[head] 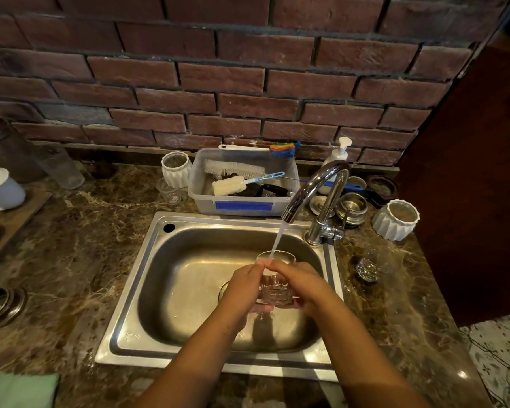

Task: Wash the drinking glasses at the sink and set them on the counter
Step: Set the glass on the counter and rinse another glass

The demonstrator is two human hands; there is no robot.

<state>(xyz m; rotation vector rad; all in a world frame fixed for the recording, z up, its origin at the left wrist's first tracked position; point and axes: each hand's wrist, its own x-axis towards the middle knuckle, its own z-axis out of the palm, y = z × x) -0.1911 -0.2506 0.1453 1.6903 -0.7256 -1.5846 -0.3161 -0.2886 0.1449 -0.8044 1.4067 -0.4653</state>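
Dim, warm indoor light from overhead. Hard glare on the faucet [312, 187] curve, the sink [314, 357] front rim and one spot on the counter [461, 374]. Soft shadow on the sink floor. The glass [276, 287] is slightly motion-blurred. Wide-angle lens bends the brick wall [218, 78]; corners dark, left edge soft.

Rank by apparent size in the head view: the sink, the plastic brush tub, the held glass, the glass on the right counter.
1. sink
2. plastic brush tub
3. held glass and glass on the right counter: look alike, and the held one is partly covered, so unranked.
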